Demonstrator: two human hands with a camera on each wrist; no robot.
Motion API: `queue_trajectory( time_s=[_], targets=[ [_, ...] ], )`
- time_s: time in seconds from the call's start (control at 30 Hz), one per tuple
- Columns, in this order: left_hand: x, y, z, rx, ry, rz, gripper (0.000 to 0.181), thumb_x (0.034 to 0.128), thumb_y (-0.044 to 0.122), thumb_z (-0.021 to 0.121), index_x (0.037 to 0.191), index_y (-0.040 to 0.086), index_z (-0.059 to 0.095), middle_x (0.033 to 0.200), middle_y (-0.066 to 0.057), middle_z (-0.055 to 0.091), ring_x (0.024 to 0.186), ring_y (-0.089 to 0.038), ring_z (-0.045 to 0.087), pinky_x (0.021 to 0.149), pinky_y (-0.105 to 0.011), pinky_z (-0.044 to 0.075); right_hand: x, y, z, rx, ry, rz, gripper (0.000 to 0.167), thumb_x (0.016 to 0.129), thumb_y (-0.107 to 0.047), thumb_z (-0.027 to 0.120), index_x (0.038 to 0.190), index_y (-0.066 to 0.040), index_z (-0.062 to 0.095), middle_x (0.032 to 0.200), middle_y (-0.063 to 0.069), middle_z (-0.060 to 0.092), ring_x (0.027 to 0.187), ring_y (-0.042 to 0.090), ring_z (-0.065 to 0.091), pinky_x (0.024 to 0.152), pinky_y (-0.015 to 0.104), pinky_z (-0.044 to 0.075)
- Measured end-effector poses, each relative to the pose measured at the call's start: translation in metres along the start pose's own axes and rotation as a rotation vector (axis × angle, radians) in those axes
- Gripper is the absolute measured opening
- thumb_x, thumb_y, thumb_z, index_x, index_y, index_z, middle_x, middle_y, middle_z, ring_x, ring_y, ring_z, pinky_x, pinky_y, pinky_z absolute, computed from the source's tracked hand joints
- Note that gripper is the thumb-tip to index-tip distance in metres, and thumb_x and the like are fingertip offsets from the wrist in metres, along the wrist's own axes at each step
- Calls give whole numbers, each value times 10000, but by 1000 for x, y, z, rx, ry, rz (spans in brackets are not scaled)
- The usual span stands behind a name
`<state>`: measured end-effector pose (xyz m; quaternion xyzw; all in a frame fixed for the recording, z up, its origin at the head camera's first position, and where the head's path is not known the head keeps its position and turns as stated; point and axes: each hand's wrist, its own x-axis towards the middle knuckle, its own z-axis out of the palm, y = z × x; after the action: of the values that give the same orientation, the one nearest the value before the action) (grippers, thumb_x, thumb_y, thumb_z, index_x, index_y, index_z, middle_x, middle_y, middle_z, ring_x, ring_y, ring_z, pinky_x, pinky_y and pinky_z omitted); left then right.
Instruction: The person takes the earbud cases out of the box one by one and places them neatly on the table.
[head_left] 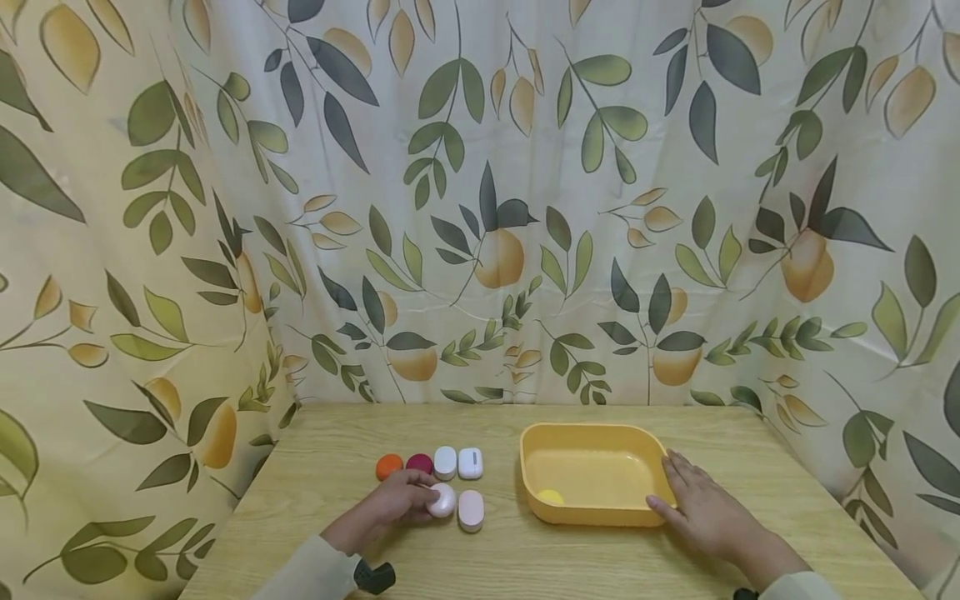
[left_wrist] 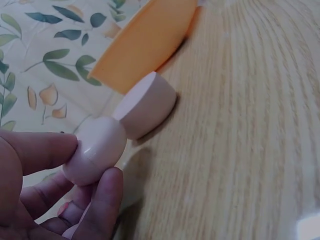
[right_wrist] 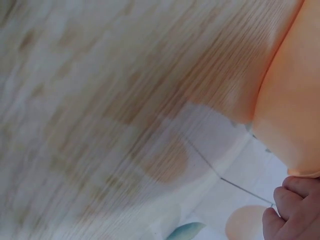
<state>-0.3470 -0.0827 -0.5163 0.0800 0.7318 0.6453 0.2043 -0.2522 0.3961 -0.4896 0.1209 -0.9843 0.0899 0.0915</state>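
Note:
My left hand (head_left: 411, 497) pinches a glossy pale pink earbud case (left_wrist: 97, 150) between thumb and fingers, tilted above the wood table. Just beyond it, a flat-topped light pink case (head_left: 471, 511) stands on the tabletop. Behind these is a row of small cases: an orange one (head_left: 388, 466), a dark red one (head_left: 420, 464), a white one (head_left: 445, 462) and another white one with a dark mark (head_left: 470, 462). My right hand (head_left: 701, 508) rests against the right side of a yellow-orange plastic basin (head_left: 592, 518), fingers extended along its rim. A bright yellow round item (head_left: 551, 497) lies inside the basin.
The light wood table (head_left: 570, 562) runs back to a curtain (head_left: 480, 208) printed with leaves and fruit, which also hangs along both sides. The basin stands right of the cases. Dark straps show at both wrists.

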Motion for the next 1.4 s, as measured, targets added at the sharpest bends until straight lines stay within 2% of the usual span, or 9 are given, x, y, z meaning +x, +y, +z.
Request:
queue_trajectory(
  time_s=[0.2,0.4,0.9,1.17,1.4],
  targets=[
    [0,-3,1,-30,3,-6,241,871,9,678,1071,-75,572,933,-108,647,791,-199,655,700,-357,584,0,0,-2,-8,8,-2,793,993,-497,486,1408,163,336,1492,329,274,1359,484,270,1058,628,277],
    [-3,-1,2,-10,16,-26,235,851,6,696,1035,-59,564,897,-98,630,763,-196,661,660,-341,586,-1,-1,-1,0,-3,7,801,992,-507,482,1408,162,336,1492,332,266,1359,489,264,1061,630,267],
    [-1,0,3,157,55,-11,230,840,71,742,987,-22,590,845,-91,612,686,-165,624,602,-324,576,2,-3,-5,-156,1,-38,824,985,-577,420,1395,138,393,1479,300,329,1365,473,271,1084,618,234],
    [1,-1,4,213,41,5,188,850,73,743,965,-19,625,823,-80,622,681,-158,623,599,-331,580,0,-4,-7,-149,5,-42,814,986,-562,436,1385,147,400,1472,306,336,1361,478,278,1077,617,249],
    [0,0,7,282,76,22,143,855,63,727,941,-7,638,788,-58,622,654,-154,622,581,-326,566,0,-5,-7,-129,-8,-27,822,988,-563,429,1406,142,368,1495,299,300,1373,471,256,1103,601,215]
  ],
)
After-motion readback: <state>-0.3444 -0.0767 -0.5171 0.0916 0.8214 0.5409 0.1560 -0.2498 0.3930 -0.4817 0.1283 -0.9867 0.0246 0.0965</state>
